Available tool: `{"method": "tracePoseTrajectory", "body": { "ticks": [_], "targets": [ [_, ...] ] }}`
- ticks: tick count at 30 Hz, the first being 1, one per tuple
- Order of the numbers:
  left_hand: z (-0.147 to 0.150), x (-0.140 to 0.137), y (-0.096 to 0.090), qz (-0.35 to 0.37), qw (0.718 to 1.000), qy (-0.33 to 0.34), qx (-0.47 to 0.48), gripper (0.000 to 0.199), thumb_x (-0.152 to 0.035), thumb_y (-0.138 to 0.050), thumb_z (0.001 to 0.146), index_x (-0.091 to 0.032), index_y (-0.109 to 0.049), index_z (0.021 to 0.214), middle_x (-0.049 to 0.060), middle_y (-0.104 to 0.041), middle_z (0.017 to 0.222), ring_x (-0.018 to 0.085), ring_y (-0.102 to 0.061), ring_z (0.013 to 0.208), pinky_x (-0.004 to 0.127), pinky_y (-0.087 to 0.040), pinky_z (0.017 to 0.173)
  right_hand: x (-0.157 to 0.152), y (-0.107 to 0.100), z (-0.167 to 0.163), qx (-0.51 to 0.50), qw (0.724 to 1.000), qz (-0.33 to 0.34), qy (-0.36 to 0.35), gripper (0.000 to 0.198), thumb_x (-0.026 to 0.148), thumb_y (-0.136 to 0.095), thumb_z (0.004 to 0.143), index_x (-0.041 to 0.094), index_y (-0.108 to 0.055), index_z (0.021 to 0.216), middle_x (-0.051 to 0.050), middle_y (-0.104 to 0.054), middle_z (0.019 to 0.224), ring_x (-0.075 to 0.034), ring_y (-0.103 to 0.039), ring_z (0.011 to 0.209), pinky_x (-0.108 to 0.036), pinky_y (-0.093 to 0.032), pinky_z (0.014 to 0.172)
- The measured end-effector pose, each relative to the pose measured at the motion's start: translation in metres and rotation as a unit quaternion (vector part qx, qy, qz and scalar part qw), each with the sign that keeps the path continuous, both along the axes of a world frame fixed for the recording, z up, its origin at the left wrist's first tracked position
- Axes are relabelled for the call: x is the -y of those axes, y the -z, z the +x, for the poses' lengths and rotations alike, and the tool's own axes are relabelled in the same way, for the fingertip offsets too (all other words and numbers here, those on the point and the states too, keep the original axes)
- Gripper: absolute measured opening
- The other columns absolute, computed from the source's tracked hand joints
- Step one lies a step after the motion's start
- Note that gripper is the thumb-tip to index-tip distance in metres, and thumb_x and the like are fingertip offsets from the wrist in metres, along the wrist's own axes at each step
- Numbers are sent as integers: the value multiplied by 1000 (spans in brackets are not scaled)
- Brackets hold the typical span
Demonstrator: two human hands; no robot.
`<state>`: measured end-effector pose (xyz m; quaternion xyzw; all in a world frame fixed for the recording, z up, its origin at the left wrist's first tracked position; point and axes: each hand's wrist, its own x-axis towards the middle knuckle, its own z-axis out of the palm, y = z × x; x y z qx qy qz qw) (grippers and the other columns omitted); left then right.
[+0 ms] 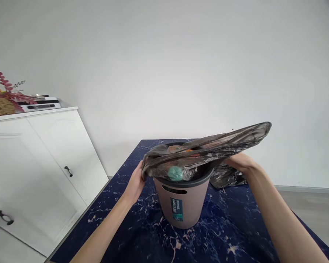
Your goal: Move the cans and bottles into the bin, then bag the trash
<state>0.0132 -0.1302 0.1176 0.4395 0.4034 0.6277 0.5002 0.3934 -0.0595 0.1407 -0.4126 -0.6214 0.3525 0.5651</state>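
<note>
So there's a small taupe bin (182, 202) sitting mid-way on a dark blue marbled surface (131, 233), with a black trash bag (205, 151) bunched over its rim. Left hand (135, 184) pinches the bag's edge at the bin's left side. Right hand (239, 162) is under the bag's raised far end — can't tell its grip, the plastic hides the fingers. White cabinet (38, 175) stands off left.
</note>
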Motion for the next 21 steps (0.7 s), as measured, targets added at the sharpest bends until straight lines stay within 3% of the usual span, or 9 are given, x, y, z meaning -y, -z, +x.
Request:
{"method": "tracePoseTrajectory", "body": {
  "ticks": [3,7,10,13,17,21],
  "targets": [
    [2,2,7,9,992,58,-112,56,-57,-88,84,-33,-77,133,8,-73,145,39,-49,153,42,-49,118,0,7,9,58,989,-54,-128,58,74,-95,50,24,-77,74,-10,-82,83,-38,-78,92,-58,-63,94],
    [4,2,18,-6,984,46,-171,53,-57,-85,88,-35,-76,135,9,-72,147,42,-40,159,48,-37,127,0,4,16,94,974,-73,-194,80,86,-91,47,26,-83,100,-13,-85,105,-44,-75,117,-65,-52,114],
    [5,5,29,-28,979,43,-196,56,-57,-86,87,-33,-76,136,10,-67,153,47,-40,158,55,-36,127,5,-5,14,106,970,-55,-211,95,89,-87,54,27,-80,125,-14,-82,122,-45,-68,133,-65,-44,122],
    [4,9,33,-41,975,60,-209,62,-56,-90,82,-33,-75,137,10,-65,156,49,-41,157,56,-41,124,17,-21,4,93,960,9,-262,100,85,-83,70,29,-66,151,-12,-72,147,-41,-57,148,-62,-42,126],
    [-2,14,31,-35,972,104,-207,68,-64,-83,87,-31,-70,146,10,-66,155,47,-50,152,55,-49,119,33,-41,-15,44,952,82,-292,83,71,-76,91,37,-52,163,-4,-49,171,-35,-45,158,-57,-38,131],
    [-10,18,28,29,963,154,-218,86,-79,-68,91,-29,-57,160,8,-51,170,45,-39,160,57,-39,129,44,-51,-33,-30,971,67,-229,51,67,-57,105,38,-70,145,0,-59,163,-33,-49,156,-56,-40,132]
  ]
}}
